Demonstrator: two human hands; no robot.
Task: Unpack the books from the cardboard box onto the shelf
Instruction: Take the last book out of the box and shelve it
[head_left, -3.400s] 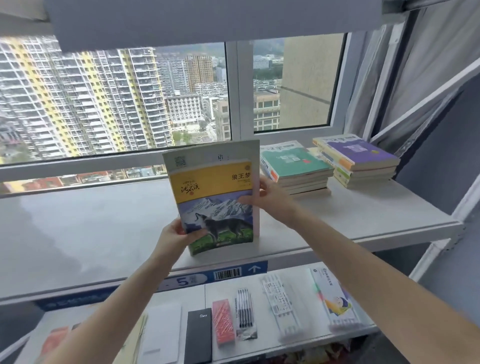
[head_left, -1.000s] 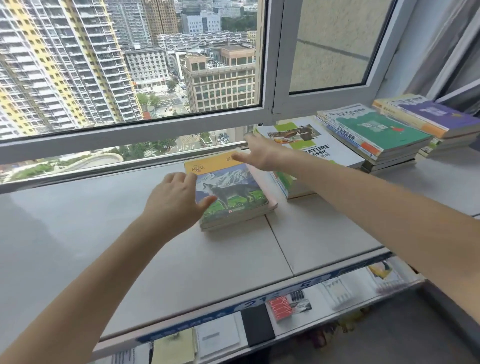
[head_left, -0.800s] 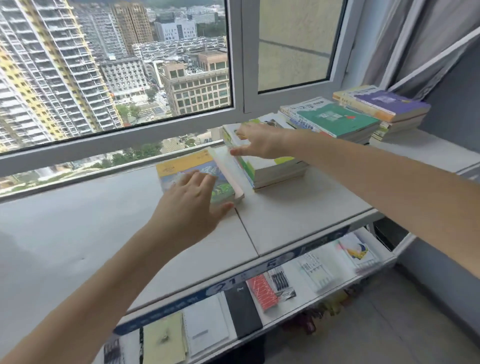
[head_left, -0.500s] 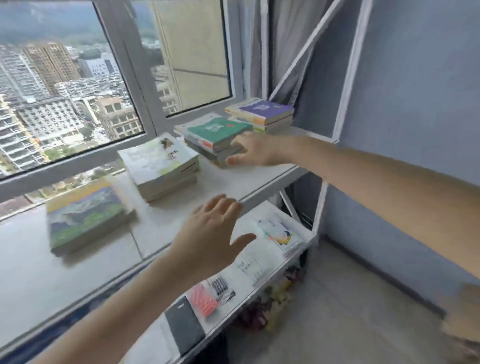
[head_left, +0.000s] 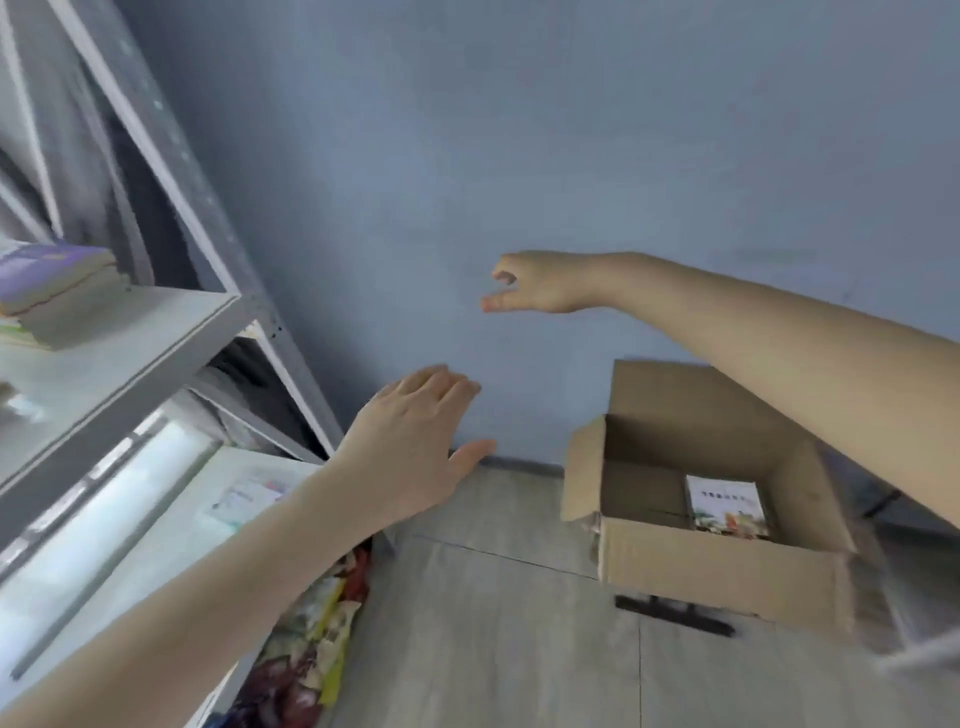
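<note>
We are holding both hands in the air, well apart from the box and the shelf. Our left hand is hovering palm down, its four fingers straight and pressed together and the thumb splayed outward. Our right hand is hanging higher up, its fingers loosely curled and gripping nothing. The cardboard box is standing open low at our right, near the blue wall, with one book lying flat inside it. The shelf is standing at our left, carrying a stack of books.
</note>
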